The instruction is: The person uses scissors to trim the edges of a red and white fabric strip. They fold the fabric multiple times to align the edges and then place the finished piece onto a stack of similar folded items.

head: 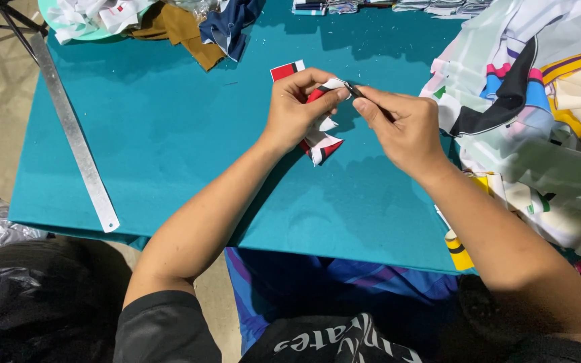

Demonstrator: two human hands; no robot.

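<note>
Two hands are being worked close together over the middle of the teal table [169, 134]. A small red, white and black cloth piece [321, 138] is being pinched in the curled fingers of the left hand [297, 107], lifted just off the table so its upper edge is presented to the other hand, while its lower end is hanging down towards the surface. A small dark tool [354, 89], too small to be told exactly, is being gripped between thumb and forefinger of the right hand [401, 124], its tip touching the cloth's top edge. A second red and white scrap [286, 70] is lying just beyond. A metal ruler [75, 134] is being kept aside at the left, a heap of printed fabric [539, 107] at the right, within reach.
</note>
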